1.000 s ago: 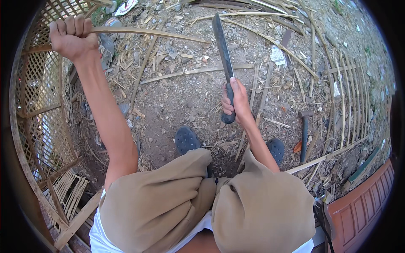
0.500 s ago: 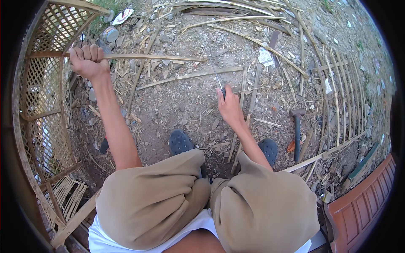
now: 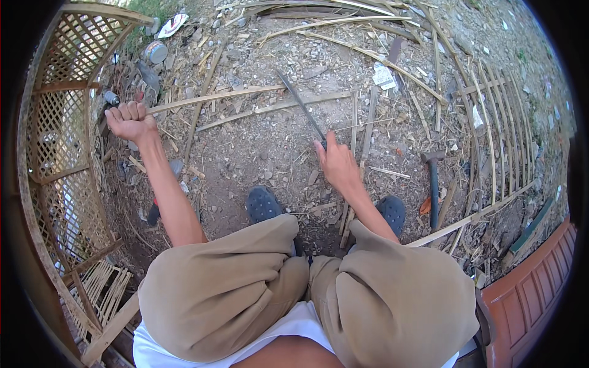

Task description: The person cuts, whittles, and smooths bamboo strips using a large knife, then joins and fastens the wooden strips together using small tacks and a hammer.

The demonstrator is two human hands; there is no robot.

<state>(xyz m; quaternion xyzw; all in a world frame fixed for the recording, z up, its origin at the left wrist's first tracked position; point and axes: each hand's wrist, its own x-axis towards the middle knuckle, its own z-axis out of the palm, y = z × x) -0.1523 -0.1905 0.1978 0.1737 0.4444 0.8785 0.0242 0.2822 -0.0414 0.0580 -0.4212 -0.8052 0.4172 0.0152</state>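
Observation:
My left hand, at the far left, is closed in a fist around one end of a long, thin bamboo strip. The strip runs rightward above the littered ground, its other end close to a blade. That blade belongs to a long knife, whose handle is wrapped by the fingers of my right hand. It points away and to the left, with its dark flat side showing. Most of the handle is hidden in my palm. I cannot tell whether blade and strip touch.
A lattice panel stands along the left. To the right lie a hammer and a slatted frame. Loose strips lie at the far side. A brown panelled piece is at the lower right, and a can lies upper left.
My left hand has come nearer and slightly right, tilting the strip. The knife has turned in my right hand, from a thin edge to a broader side, and its tip has shifted left.

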